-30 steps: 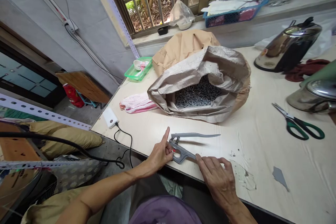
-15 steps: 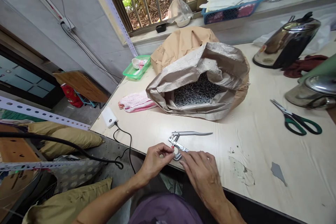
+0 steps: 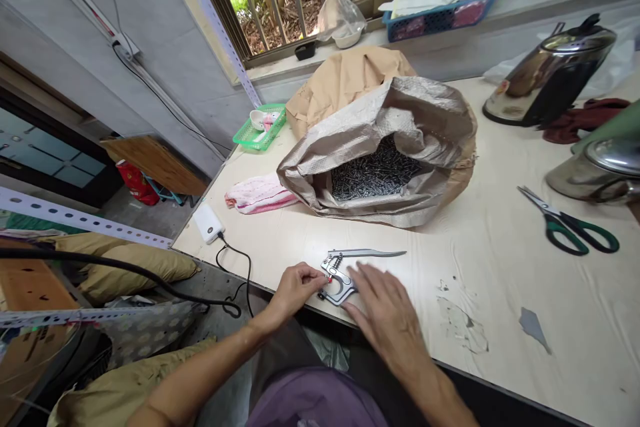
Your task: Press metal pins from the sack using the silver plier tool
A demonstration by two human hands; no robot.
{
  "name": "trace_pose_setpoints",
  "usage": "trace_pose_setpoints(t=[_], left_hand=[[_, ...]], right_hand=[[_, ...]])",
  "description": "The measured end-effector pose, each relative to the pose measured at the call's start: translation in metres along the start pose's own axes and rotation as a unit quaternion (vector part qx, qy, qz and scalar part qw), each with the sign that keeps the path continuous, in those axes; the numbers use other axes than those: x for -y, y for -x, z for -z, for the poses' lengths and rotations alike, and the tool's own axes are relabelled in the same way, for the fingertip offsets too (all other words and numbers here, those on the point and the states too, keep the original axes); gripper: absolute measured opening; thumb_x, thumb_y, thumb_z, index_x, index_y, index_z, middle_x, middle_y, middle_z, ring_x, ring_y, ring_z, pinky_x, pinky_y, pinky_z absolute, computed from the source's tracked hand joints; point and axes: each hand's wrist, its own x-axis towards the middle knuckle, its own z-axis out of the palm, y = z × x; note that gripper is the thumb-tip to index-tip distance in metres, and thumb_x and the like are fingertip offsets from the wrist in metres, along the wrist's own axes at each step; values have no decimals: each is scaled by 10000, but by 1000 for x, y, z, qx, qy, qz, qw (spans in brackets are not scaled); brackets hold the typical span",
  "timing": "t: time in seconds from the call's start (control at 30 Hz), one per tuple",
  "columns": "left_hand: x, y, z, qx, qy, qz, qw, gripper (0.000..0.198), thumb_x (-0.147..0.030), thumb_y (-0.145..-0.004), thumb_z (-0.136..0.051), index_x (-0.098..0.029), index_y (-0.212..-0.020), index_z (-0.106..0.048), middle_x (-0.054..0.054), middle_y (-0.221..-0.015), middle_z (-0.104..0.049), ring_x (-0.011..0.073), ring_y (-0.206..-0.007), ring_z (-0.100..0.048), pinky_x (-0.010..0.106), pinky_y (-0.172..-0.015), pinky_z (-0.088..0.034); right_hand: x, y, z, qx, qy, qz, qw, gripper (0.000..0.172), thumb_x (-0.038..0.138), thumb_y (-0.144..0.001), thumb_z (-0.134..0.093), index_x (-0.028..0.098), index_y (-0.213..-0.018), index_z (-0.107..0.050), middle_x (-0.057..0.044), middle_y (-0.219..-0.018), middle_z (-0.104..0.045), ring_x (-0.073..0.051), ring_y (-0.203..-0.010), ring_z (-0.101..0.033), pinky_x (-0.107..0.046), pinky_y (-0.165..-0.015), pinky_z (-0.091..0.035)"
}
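A pair of grey snap-fastener pliers (image 3: 341, 283) lies on the table near its front edge, with a spring and a red tip at its C-shaped jaw. Its upper handle points to the right; the lower handle is hidden under my right hand. My left hand (image 3: 296, 288) is closed in a pinch at the left side of the jaw, by the red tip. What sits between those fingertips is too small to make out. My right hand (image 3: 387, 307) lies over the lower handle, fingers stretched out and thumb apart, at the right side of the jaw.
Behind the pliers stands an open woven sack (image 3: 420, 207) of small dark metal pieces (image 3: 375, 173). Green-handled scissors (image 3: 575, 230), a kettle (image 3: 547, 80) and a metal mug (image 3: 595, 177) are on the right. A white power bank (image 3: 208, 222), striped cloth (image 3: 260, 195) and green basket (image 3: 273, 137) are on the left.
My left hand has drawn slightly left and up from the jaw. My right hand's fingers have lifted and spread, showing more of the jaw. The pliers have barely moved.
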Motion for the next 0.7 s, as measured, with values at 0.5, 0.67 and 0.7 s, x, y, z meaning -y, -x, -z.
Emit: trace_pose_setpoints(t=[0.5,0.67,0.7], left_hand=[[-5,-27,12,146,-222,50,963,228,-289,-662,-587,-93,-712,-693,-4,-596,-587,108,-590,-478,206,-543,-320],[-9,-29,13,190,-248,62,948,193,-281,-648,-597,-100,-680,-656,-34,-552,-526,84,-550,-432,193,-510,-291],[-10,-28,13,196,-255,61,945,183,-279,-645,-600,-103,-670,-646,-39,-549,-515,82,-549,-424,191,-508,-287]], right_hand=[[-71,-27,-6,89,108,-18,990,316,101,-839,-382,195,-1054,-593,-74,-898,-623,-192,-837,-495,-311,-718,-376],[-65,-34,-1,93,123,-6,988,234,73,-817,-423,202,-859,-615,-67,-852,-591,-182,-786,-448,-306,-688,-332],[-63,-33,-2,90,127,-6,988,231,65,-817,-426,194,-852,-615,-66,-847,-590,-181,-777,-443,-304,-682,-327]])
